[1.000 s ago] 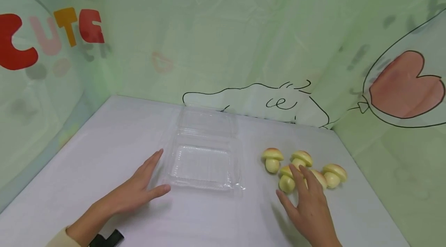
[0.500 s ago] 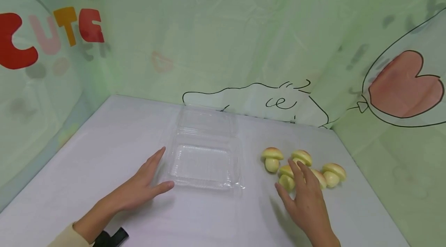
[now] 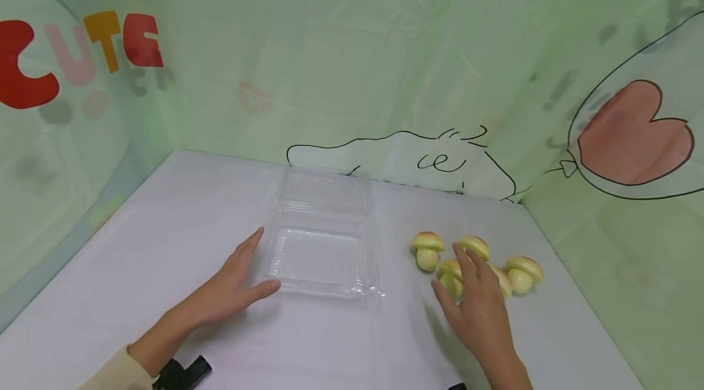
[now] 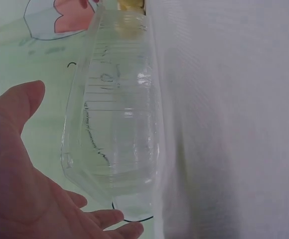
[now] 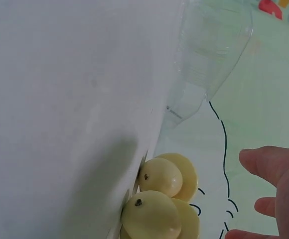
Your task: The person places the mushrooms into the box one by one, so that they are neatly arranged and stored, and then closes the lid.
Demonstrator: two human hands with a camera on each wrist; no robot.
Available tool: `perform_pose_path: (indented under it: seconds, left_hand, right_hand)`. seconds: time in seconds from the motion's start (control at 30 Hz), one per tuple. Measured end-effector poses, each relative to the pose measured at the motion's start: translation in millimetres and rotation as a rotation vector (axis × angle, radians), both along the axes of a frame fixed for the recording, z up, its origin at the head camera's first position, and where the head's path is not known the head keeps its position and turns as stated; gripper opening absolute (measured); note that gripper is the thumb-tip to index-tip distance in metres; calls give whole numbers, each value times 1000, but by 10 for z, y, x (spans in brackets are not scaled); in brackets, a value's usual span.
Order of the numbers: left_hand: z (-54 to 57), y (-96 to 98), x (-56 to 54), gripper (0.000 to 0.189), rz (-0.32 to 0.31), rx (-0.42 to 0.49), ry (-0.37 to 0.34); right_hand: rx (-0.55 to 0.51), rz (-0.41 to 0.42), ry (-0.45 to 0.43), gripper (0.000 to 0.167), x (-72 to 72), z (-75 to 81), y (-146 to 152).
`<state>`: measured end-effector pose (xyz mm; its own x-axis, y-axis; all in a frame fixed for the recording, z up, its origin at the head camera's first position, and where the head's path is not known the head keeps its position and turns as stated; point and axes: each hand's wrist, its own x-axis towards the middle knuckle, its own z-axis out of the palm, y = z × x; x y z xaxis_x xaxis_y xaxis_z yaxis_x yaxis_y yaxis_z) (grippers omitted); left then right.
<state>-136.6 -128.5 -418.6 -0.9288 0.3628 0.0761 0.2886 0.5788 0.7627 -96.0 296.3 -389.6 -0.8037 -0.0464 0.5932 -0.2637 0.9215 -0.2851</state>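
A clear plastic clamshell box (image 3: 320,261) lies with its lid folded back on the white table, and it shows side-on in the left wrist view. My left hand (image 3: 228,292) hovers just left of the box, fingers extended and thumb apart. On the right is a loose group of several toy mushrooms with yellow stems and orange-brown caps, among them a left one (image 3: 427,252) and a far-right one (image 3: 524,274). Over the group's near side hovers my right hand (image 3: 481,313), fingers spread, partly hiding some mushrooms. In the right wrist view, two mushroom stems (image 5: 152,214) sit below the fingers. Both hands hold nothing.
Printed green cloth walls (image 3: 357,60) enclose the table (image 3: 209,194) at the back and both sides. A black device (image 3: 184,373) is at the left wrist, near a cream sleeve (image 3: 118,371).
My left hand has shifted slightly right and forward, closer to the box. The right hand has moved a little forward and left over the mushrooms. Box and mushrooms stay put.
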Motion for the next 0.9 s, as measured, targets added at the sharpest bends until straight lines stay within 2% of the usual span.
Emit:
perform_pose_path:
  seconds: [0.67,0.9]
  left_hand:
    - [-63,101,-98,109,30,48,-41]
    - [-48,114,-110,111,35,41,-46]
  right_hand:
    - [7,-89,-100,69,-147,49,-81]
    - [32,-83,-18,67,-182,45,-94]
